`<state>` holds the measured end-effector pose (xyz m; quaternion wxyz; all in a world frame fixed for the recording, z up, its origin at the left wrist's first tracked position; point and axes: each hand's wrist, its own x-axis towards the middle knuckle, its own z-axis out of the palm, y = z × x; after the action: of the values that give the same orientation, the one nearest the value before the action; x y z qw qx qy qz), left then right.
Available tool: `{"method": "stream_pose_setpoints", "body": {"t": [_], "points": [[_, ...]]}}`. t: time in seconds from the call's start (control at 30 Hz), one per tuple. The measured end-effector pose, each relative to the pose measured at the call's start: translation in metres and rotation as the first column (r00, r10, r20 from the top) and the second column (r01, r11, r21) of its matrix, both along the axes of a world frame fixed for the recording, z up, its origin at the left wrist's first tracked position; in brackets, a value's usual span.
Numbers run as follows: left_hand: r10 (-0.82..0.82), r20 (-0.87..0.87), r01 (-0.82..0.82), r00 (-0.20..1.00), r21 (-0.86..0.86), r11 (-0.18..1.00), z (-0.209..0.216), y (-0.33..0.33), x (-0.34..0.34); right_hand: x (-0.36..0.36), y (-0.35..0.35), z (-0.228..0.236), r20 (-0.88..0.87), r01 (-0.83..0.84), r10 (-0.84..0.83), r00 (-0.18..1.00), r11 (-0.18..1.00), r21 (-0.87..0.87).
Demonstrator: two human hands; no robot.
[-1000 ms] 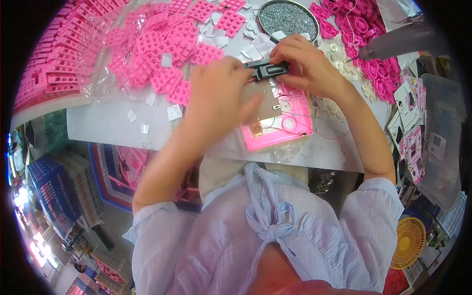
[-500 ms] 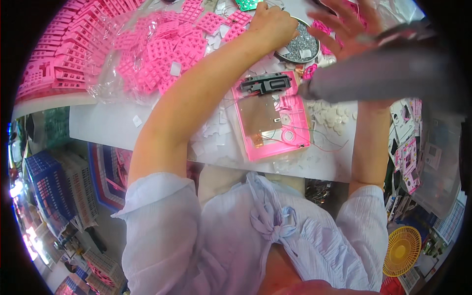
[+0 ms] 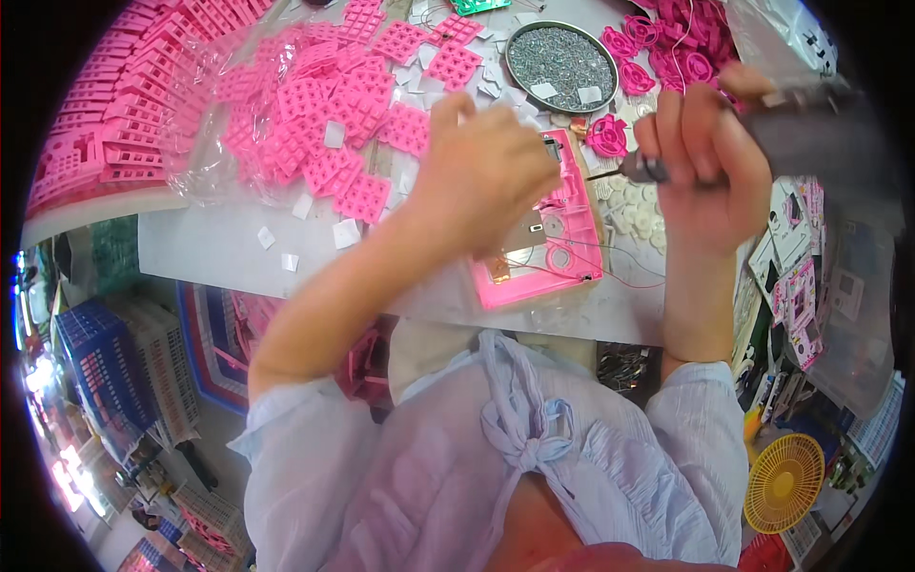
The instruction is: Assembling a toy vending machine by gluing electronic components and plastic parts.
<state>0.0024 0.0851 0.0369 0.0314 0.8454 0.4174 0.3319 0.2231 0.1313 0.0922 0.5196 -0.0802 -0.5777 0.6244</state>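
Note:
My right hand is wrapped around a dark grey electric screwdriver, its thin bit pointing left at the edge of a pink plastic casing. My left hand hovers over the casing's upper left part, fingers curled; anything pinched in them is hidden. The casing lies open on the table, with a brown sheet and thin wires in it. My left hand covers most of its upper end. Beyond it stands a round dish of small metal screws.
Pink grid-shaped parts pile up at the left, beside stacked pink pieces. Magenta ring parts and whitish discs lie at the right. White paper bits are scattered about. A yellow basket sits low at the right.
My left hand has come back from the screw dish to above the casing. My right hand, spread and blurred before, has closed around the screwdriver, whose bit now shows.

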Motion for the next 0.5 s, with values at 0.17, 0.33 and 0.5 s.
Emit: {"method": "stream_pose_setpoints", "body": {"t": [0.17,0.33,0.5], "points": [[-0.018,0.241,0.061,0.970,-0.172,0.983,-0.013,-0.035,0.004,-0.014,-0.019,0.010,-0.024,-0.171,0.176,0.984,0.976,0.135],[-0.011,0.295,0.062,0.955,-0.165,0.984,-0.013,-0.038,0.009,-0.023,-0.027,0.010,0.004,-0.170,0.171,0.985,0.979,0.108],[0.003,0.245,0.005,0.970,-0.033,0.999,-0.017,-0.036,0.008,-0.029,-0.031,0.004,-0.033,-0.109,0.109,0.993,0.994,0.018]]}}
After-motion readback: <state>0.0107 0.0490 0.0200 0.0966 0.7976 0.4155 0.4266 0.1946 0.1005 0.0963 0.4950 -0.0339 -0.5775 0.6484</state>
